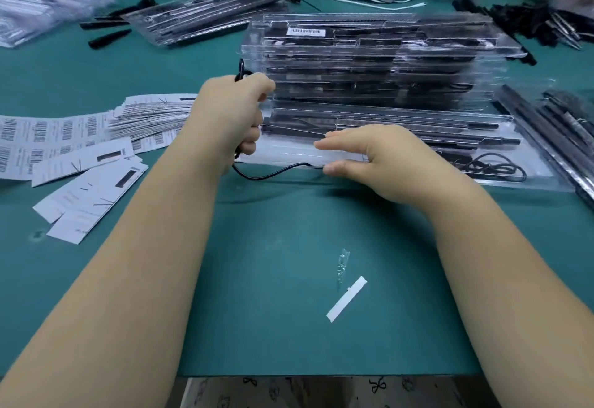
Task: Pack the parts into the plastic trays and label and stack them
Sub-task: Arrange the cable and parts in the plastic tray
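A clear plastic tray (501,163) lies on the green table in front of me, holding long black rods and a coiled black cable (491,166). Behind it stands a stack of filled clear trays (369,63), the top one bearing a white barcode label (305,32). My left hand (234,115) is closed around a thin black cable (270,174) at the tray's left end. My right hand (369,153) rests on the tray's front edge, with thumb and fingers pinching the same cable against it.
Barcode label sheets (48,137) and white paper cards (93,192) spread at the left. A white strip (347,299) and a small clear plastic piece (342,263) lie near me. More filled trays, loose black parts, white masks and another person's arm sit at the far side.
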A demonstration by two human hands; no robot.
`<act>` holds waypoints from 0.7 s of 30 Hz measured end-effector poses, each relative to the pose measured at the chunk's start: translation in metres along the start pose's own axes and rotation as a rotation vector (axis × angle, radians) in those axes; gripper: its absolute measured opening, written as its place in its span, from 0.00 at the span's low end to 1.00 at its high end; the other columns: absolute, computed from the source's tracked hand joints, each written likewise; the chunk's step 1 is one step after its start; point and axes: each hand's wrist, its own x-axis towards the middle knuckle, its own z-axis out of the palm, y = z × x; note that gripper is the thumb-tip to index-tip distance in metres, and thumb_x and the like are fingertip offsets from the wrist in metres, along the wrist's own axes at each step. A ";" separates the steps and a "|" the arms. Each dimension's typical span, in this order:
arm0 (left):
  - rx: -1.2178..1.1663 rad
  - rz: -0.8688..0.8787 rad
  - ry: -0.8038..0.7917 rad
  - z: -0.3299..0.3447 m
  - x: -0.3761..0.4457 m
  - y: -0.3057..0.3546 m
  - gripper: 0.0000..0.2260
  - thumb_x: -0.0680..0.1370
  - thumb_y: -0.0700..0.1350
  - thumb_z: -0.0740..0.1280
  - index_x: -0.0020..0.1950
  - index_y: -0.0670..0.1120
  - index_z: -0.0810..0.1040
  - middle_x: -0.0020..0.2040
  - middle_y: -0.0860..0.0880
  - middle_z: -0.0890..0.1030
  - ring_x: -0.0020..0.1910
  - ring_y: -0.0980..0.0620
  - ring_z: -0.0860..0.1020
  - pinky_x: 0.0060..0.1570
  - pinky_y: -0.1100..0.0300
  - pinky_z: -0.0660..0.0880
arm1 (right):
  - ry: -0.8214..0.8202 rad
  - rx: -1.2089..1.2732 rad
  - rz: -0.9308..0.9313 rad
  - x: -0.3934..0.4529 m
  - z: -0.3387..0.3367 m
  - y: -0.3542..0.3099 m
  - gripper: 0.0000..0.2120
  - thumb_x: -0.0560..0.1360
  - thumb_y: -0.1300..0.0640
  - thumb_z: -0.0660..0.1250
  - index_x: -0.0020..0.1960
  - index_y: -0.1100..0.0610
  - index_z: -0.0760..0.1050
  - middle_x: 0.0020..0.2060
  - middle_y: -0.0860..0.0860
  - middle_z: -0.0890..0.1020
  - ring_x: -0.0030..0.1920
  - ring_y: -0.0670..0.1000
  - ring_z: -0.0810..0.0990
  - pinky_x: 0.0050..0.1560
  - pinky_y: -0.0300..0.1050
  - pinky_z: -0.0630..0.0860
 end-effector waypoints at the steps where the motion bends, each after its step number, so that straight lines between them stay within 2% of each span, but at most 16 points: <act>1: -0.013 0.004 0.013 -0.002 0.000 0.001 0.10 0.74 0.43 0.63 0.37 0.48 0.63 0.21 0.54 0.58 0.21 0.53 0.54 0.23 0.66 0.53 | -0.004 0.013 0.003 0.000 -0.001 0.001 0.18 0.75 0.44 0.67 0.64 0.40 0.74 0.65 0.38 0.74 0.67 0.41 0.68 0.63 0.35 0.61; 5: -0.043 0.002 0.096 -0.010 0.003 0.003 0.09 0.74 0.45 0.63 0.36 0.47 0.65 0.21 0.54 0.59 0.20 0.53 0.56 0.21 0.66 0.56 | -0.026 0.059 -0.008 0.002 -0.003 0.003 0.18 0.73 0.44 0.68 0.63 0.39 0.75 0.63 0.36 0.75 0.65 0.37 0.68 0.60 0.33 0.60; 9: 0.052 -0.023 0.064 -0.006 0.007 -0.002 0.08 0.74 0.45 0.63 0.38 0.46 0.66 0.21 0.54 0.60 0.18 0.53 0.58 0.21 0.68 0.58 | -0.016 0.099 -0.009 0.005 -0.003 0.004 0.17 0.70 0.45 0.72 0.59 0.40 0.78 0.60 0.36 0.77 0.63 0.37 0.71 0.63 0.34 0.63; 12: 0.269 0.050 0.162 -0.008 0.012 -0.008 0.07 0.74 0.44 0.63 0.39 0.46 0.65 0.26 0.50 0.66 0.21 0.51 0.65 0.23 0.64 0.67 | -0.018 0.152 0.000 0.007 -0.003 0.004 0.15 0.69 0.46 0.73 0.56 0.40 0.79 0.57 0.36 0.78 0.62 0.39 0.72 0.65 0.40 0.66; 14: 0.498 0.100 0.207 -0.012 0.014 -0.012 0.08 0.73 0.42 0.62 0.36 0.45 0.65 0.28 0.48 0.69 0.26 0.47 0.73 0.32 0.58 0.73 | 0.026 0.141 0.000 0.007 -0.001 0.004 0.13 0.70 0.46 0.72 0.54 0.41 0.80 0.56 0.38 0.79 0.62 0.40 0.73 0.65 0.42 0.68; 16: 0.641 0.125 0.215 -0.013 0.014 -0.014 0.07 0.72 0.40 0.60 0.34 0.44 0.66 0.27 0.46 0.72 0.30 0.44 0.77 0.36 0.56 0.74 | 0.077 0.063 -0.029 0.007 0.002 0.003 0.12 0.72 0.47 0.70 0.56 0.43 0.80 0.57 0.40 0.80 0.63 0.42 0.73 0.65 0.43 0.67; 19: 0.626 0.180 0.247 -0.012 0.016 -0.013 0.08 0.73 0.40 0.59 0.34 0.45 0.63 0.29 0.47 0.70 0.29 0.45 0.76 0.34 0.56 0.71 | 0.096 -0.023 -0.054 0.007 0.004 0.000 0.12 0.76 0.46 0.66 0.59 0.43 0.79 0.57 0.42 0.80 0.62 0.44 0.73 0.56 0.38 0.66; 21: 0.569 0.210 0.266 -0.012 0.017 -0.012 0.05 0.73 0.40 0.58 0.37 0.44 0.64 0.32 0.47 0.68 0.27 0.48 0.74 0.32 0.57 0.70 | 0.107 -0.066 -0.053 0.007 0.005 -0.001 0.12 0.77 0.46 0.63 0.60 0.43 0.77 0.55 0.44 0.81 0.59 0.47 0.74 0.51 0.39 0.64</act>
